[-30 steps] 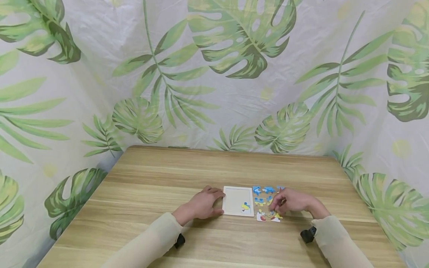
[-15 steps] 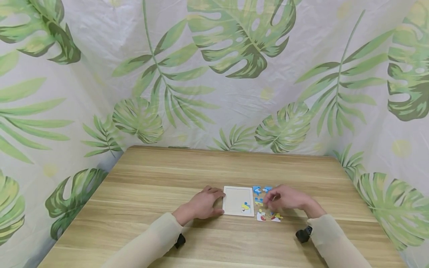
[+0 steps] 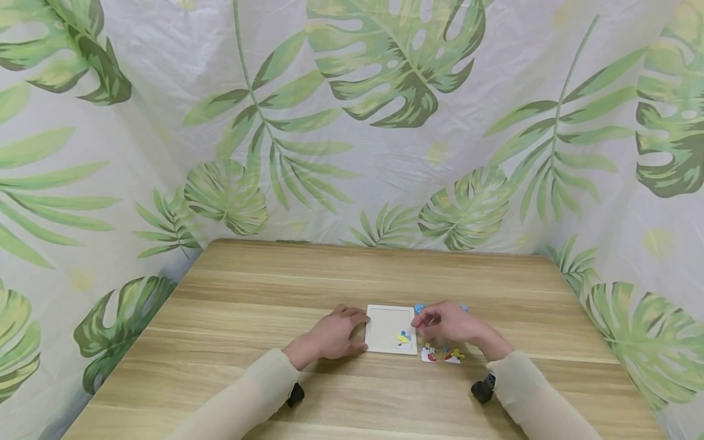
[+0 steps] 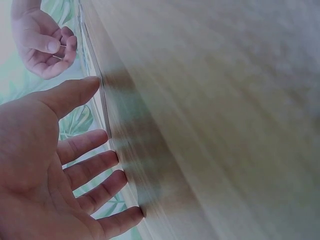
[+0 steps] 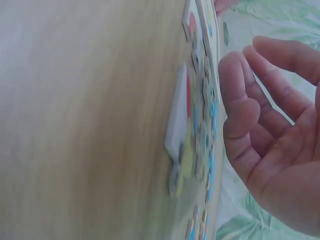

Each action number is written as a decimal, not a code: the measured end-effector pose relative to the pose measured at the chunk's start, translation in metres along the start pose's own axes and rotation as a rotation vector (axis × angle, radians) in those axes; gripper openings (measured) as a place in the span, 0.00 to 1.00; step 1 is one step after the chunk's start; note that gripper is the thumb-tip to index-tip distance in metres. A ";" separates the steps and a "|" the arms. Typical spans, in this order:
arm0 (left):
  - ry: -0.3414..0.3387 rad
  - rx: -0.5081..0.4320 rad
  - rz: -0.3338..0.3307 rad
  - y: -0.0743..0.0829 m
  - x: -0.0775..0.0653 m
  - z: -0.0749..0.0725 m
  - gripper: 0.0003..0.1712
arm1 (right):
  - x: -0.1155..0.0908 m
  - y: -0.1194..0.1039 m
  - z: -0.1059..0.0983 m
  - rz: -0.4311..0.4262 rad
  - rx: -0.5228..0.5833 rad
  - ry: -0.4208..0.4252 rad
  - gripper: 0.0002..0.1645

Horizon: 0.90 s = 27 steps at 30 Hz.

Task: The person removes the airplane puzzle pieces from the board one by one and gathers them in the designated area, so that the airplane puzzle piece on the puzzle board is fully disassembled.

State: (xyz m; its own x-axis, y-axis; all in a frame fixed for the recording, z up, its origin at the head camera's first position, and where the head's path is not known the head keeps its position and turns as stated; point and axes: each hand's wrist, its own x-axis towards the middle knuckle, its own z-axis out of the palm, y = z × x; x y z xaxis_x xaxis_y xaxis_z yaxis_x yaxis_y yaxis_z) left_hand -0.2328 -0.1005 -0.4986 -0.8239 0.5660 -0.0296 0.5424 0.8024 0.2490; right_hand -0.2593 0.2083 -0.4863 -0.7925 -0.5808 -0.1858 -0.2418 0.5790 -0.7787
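A shallow white puzzle tray (image 3: pixel 382 327) lies flat on the table, with one yellow, blue and white jigsaw piece (image 3: pixel 403 340) in its lower right corner. My left hand (image 3: pixel 329 335) rests along the tray's left edge, its fingers extended and fingertips at the rim. Above the tray's right rim, my right hand (image 3: pixel 452 324) has thumb and fingers drawn together. In the left wrist view, a thin pale edge of a puzzle piece (image 4: pixel 62 46) shows between those fingers; its printed face is hidden. In the right wrist view, loose pieces (image 5: pixel 179 117) lie below the right hand.
Blue pieces (image 3: pixel 420 307) peek out behind the right hand. Nearer the front lie red-and-white and yellow pieces (image 3: pixel 454 355). The wooden table (image 3: pixel 264 275) meets a leaf-patterned curtain (image 3: pixel 330 140) at its back. Each wrist carries a black camera (image 3: pixel 483 389).
My right hand has moved left from over the loose pieces to the tray's right rim. The left hand and the tray have stayed put.
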 end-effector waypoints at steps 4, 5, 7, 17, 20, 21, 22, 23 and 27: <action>0.004 -0.002 0.003 0.000 0.000 0.000 0.32 | 0.005 -0.003 0.007 -0.008 -0.006 0.006 0.10; 0.005 -0.002 0.004 0.000 0.000 0.000 0.32 | 0.006 -0.004 0.008 -0.010 -0.008 0.007 0.09; 0.003 -0.005 0.003 0.000 0.001 0.000 0.32 | 0.008 -0.005 0.011 -0.019 -0.014 0.005 0.09; -0.009 -0.011 -0.002 0.001 0.001 -0.001 0.33 | 0.014 -0.010 0.016 -0.037 -0.041 0.001 0.10; -0.002 -0.010 0.002 0.001 0.001 -0.002 0.32 | 0.015 -0.012 0.017 -0.019 -0.042 -0.002 0.11; -0.001 -0.008 0.003 0.001 0.001 -0.002 0.32 | 0.016 -0.012 0.017 -0.020 -0.042 -0.002 0.11; 0.000 -0.006 0.004 0.000 0.001 -0.001 0.32 | 0.016 -0.012 0.018 -0.020 -0.041 -0.005 0.11; 0.000 -0.007 0.004 0.000 0.001 -0.001 0.32 | 0.017 -0.012 0.018 -0.021 -0.037 -0.007 0.11; -0.013 -0.013 -0.002 0.000 0.001 -0.001 0.33 | 0.018 -0.013 0.019 -0.034 -0.019 -0.023 0.11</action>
State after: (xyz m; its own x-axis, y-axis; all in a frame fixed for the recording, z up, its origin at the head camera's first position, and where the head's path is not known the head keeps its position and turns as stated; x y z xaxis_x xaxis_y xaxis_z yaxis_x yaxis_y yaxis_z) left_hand -0.2340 -0.0997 -0.4976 -0.8228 0.5668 -0.0422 0.5385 0.8012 0.2611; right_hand -0.2598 0.1796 -0.4911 -0.7708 -0.6131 -0.1732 -0.2793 0.5696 -0.7730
